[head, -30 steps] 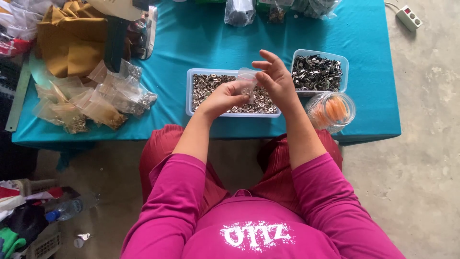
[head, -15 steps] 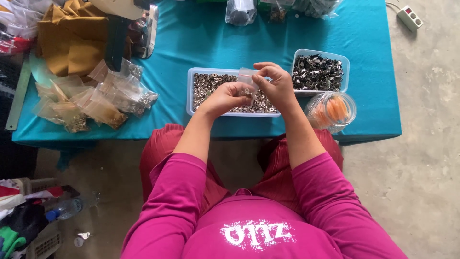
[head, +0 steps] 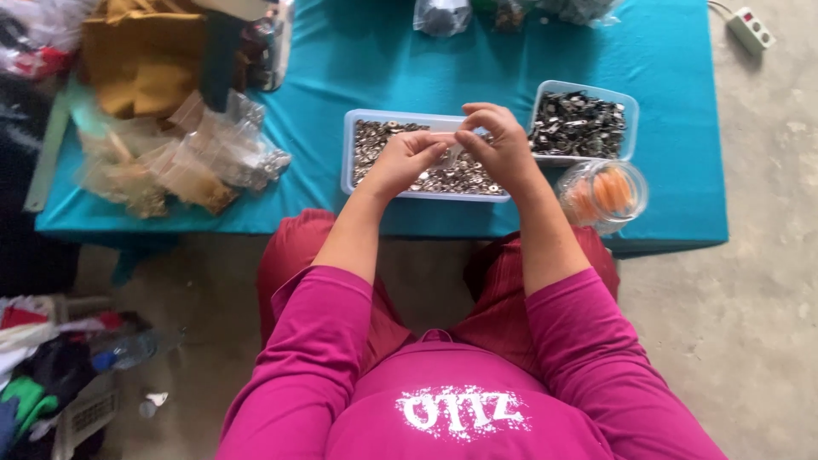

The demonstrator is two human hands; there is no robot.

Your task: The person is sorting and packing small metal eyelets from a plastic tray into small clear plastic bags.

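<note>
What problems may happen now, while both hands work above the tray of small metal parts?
The left hand and right hand pinch something small over the tray; it could slip into the loose parts. The round container of orange pieces sits near the table edge and might get knocked off.

On the table (head: 341, 77) two trays sit side by side near the front edge: the washer tray (head: 358, 170) in the middle, the clip tray (head: 629, 128) just to its right and slightly farther back. Both hands, left hand (head: 407, 162) and right hand (head: 503, 146), meet above the washer tray. A jar (head: 603, 194) stands before the clip tray, a heap of bags (head: 183, 158) lies far left, and a power strip (head: 750, 27) rests on the floor beyond the table's right end.
</note>
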